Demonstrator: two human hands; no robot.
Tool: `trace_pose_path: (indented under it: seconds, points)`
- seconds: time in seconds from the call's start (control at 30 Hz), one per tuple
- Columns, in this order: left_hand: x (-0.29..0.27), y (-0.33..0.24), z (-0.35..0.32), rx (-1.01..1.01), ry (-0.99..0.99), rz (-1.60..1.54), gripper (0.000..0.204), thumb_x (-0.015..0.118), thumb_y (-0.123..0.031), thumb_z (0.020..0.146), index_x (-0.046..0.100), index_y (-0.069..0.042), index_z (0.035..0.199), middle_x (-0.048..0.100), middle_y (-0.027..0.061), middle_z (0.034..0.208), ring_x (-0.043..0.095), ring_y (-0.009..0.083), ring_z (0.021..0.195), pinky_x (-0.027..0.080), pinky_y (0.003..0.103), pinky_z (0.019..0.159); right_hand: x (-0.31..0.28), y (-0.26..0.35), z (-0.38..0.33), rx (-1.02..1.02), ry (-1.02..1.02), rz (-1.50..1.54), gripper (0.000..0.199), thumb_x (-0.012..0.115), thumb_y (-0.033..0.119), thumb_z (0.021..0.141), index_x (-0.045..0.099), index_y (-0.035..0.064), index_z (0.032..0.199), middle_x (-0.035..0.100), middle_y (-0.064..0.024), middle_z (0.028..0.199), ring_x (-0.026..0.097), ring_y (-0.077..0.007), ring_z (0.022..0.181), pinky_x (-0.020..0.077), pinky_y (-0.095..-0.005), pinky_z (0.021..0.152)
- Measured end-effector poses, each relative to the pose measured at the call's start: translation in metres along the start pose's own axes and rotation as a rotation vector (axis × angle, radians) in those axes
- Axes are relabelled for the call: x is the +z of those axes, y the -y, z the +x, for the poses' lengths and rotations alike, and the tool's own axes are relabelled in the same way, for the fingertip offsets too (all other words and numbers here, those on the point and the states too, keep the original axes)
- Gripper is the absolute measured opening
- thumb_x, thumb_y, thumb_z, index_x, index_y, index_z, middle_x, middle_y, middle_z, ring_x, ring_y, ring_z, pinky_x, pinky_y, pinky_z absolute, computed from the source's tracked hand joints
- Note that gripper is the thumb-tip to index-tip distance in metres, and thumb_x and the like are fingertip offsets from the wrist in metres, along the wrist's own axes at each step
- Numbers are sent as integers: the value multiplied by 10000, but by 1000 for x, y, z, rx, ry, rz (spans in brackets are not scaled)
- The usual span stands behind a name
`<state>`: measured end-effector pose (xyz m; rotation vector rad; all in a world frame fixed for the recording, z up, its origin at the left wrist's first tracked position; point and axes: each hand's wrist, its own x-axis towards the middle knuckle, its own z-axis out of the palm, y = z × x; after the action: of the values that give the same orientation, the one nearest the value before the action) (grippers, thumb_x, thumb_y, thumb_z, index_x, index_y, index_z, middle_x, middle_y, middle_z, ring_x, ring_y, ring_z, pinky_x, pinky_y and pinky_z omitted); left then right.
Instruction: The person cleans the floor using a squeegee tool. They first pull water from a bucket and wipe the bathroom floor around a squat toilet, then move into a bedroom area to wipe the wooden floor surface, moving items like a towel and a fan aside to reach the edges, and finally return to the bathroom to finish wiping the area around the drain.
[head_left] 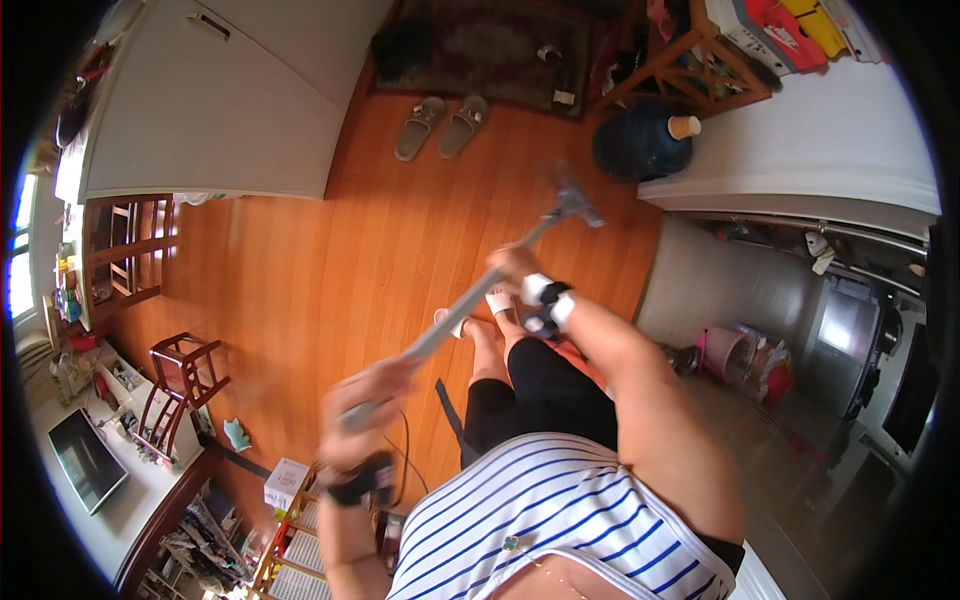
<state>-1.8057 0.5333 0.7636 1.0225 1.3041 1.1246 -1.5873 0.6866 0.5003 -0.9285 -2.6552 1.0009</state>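
Both hands grip a grey pole with a T-shaped head [460,308], a long-handled floor tool. Motion smears its head, so I cannot tell whether it is a mop or a broom. My left hand [372,392] is wrapped round the near end of the pole, at waist height. Farther along, my right hand [515,263] closes round the pole above my feet. From there the pole slants away to the far right, and its head is over or on the wooden floor [400,240]. Dark bands circle both wrists.
Grey slippers [440,128] lie before a dark rug [490,60]. A blue water jug [643,145] stands by a wooden rack [700,65] at the far right. A white cabinet [240,100], a small wooden chair [185,370] and a desk [60,420] line the left. A doorway opens on the right.
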Motion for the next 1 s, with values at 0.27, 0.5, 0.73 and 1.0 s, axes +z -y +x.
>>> trace_pose_path:
  seconds: [0.27,0.5,0.73,1.0]
  points:
    - [-5,12,-11,-186,-64,100,75,527,21,697,561,37,763,606,126,860,584,218,813,454,306,710,74,-22,11,-108,108,-156,160,655,288,525,559,161,531,559,-61,587,560,-258,618,430,-407,612]
    - [-82,-110,-27,-90,-202,465,65,512,8,635,502,48,584,523,111,551,555,212,541,477,341,718,165,212,130,-57,198,513,116,555,187,586,498,92,554,545,-115,577,561,-323,600,465,-394,587]
    - [-106,-108,-74,206,-418,431,114,531,-51,618,506,45,561,535,107,561,572,233,581,489,370,699,103,242,185,-419,502,-18,226,537,309,684,646,114,718,629,-119,722,624,-277,705,505,-393,618]
    - [-115,85,-115,127,-737,-130,79,491,12,804,538,53,754,560,106,878,469,268,1068,347,371,910,165,137,248,-411,484,-309,95,628,186,636,634,124,707,609,-86,762,574,-278,787,470,-366,713]
